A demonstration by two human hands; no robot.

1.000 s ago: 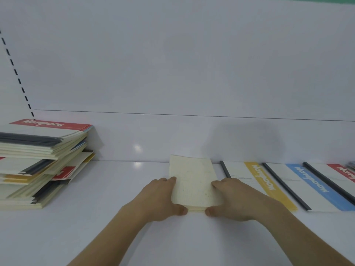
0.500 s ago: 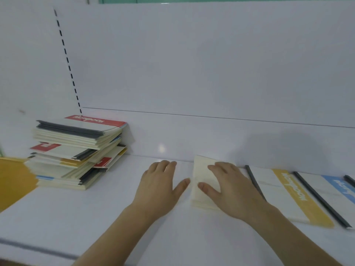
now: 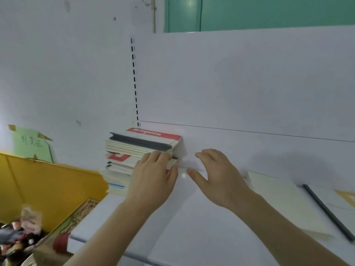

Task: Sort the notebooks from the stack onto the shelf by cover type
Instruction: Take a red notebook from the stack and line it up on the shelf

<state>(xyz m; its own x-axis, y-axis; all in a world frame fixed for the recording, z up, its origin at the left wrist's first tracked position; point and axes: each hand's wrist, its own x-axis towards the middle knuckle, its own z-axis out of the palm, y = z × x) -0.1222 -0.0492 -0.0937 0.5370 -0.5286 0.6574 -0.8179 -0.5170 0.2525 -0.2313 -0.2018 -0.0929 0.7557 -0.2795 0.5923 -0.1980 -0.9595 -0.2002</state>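
Observation:
A stack of notebooks (image 3: 134,146) with a red-banded cover on top stands at the shelf's left end against the back panel. My left hand (image 3: 153,177) lies against the stack's right side, fingers spread and fairly straight, fingertips at its edge. My right hand (image 3: 217,175) hovers open just right of it, holding nothing. A plain cream notebook (image 3: 278,198) lies flat on the white shelf (image 3: 192,227) to the right. Beside that lies a black-spined notebook (image 3: 330,210) with a yellow band at the frame's edge.
The shelf's white back panel (image 3: 240,83) rises behind the notebooks. Left of the shelf stands a yellow box (image 3: 48,185) with clutter inside and a green paper note (image 3: 30,144) taped to the wall above it. The shelf's front edge runs low in the view.
Both hands have left the cream notebook, which stays flat on the shelf. They moved left to the stack, and my view turned left with them.

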